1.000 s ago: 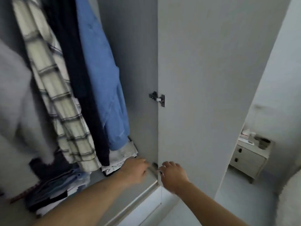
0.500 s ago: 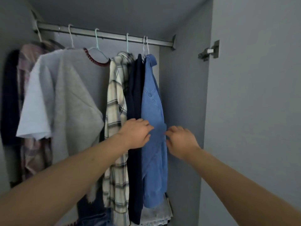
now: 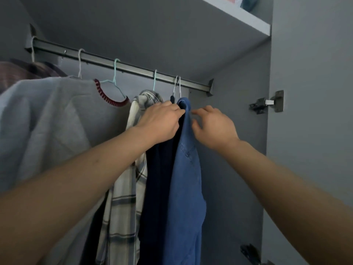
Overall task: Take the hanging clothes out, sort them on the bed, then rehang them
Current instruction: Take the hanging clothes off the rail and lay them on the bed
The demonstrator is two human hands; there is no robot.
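Observation:
Several garments hang from a metal rail [image 3: 133, 67] inside the wardrobe. From right to left they are a blue denim shirt [image 3: 185, 188], a dark navy garment [image 3: 156, 178], a cream plaid shirt [image 3: 122, 207] and a grey sweater [image 3: 47, 121] with a red-striped collar. My left hand [image 3: 162, 121] is up at the blue shirt's collar, fingers curled onto its left edge in front of the navy garment. My right hand [image 3: 214, 125] hovers at the shirt's right shoulder with relaxed, spread fingers. The shirt's hanger hook [image 3: 178, 87] sits on the rail.
A shelf [image 3: 238, 16] runs above the rail. The wardrobe's side wall and the open door [image 3: 315, 150] with its hinge [image 3: 265, 104] stand close on the right. More clothes, one brownish [image 3: 23, 73], hang at the far left.
Both hands rose from the wardrobe's bottom to the garments' middle, then up to the blue shirt's collar. My view tilted upward with them.

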